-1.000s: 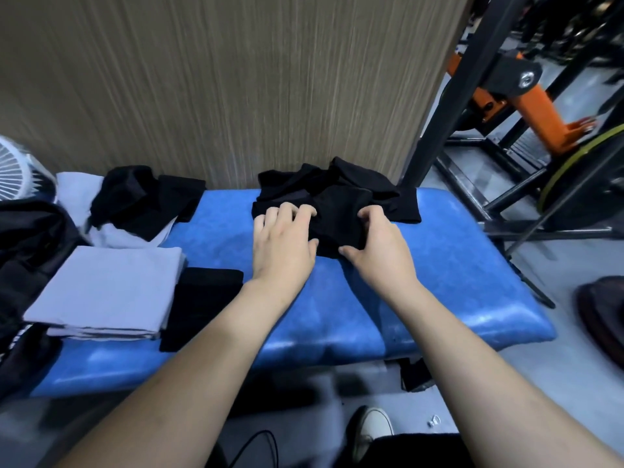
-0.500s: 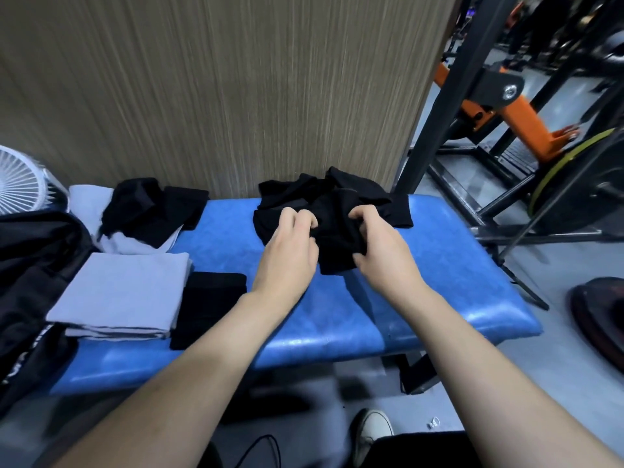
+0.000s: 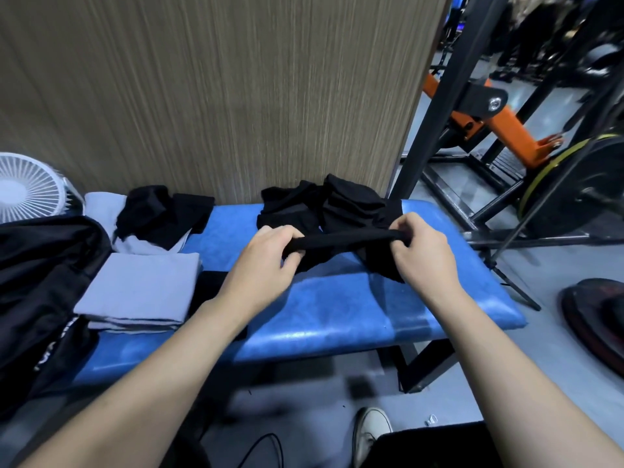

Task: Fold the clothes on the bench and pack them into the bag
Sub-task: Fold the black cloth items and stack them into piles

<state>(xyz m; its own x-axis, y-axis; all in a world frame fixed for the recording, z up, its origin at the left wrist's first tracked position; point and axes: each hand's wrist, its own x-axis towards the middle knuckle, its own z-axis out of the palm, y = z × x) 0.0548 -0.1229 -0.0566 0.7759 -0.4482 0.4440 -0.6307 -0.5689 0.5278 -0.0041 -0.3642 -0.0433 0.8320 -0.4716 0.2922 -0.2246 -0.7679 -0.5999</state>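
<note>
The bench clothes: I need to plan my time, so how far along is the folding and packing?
Done: a folded grey stack and a folded black piece lie on the blue bench. In hand: the left hand and right hand each grip a black garment, stretching its edge. Left: the black pile behind it, the loose black and grey clothes, and packing the bag.

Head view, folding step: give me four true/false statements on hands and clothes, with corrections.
1. Both hands grip the black garment. True: left hand and right hand hold its stretched edge.
2. The garment lies flat on the bench. False: its gripped edge is lifted.
3. A folded grey garment lies left of the hands. True.
4. The white fan stands at the bench's right end. False: it is at far left.
</note>
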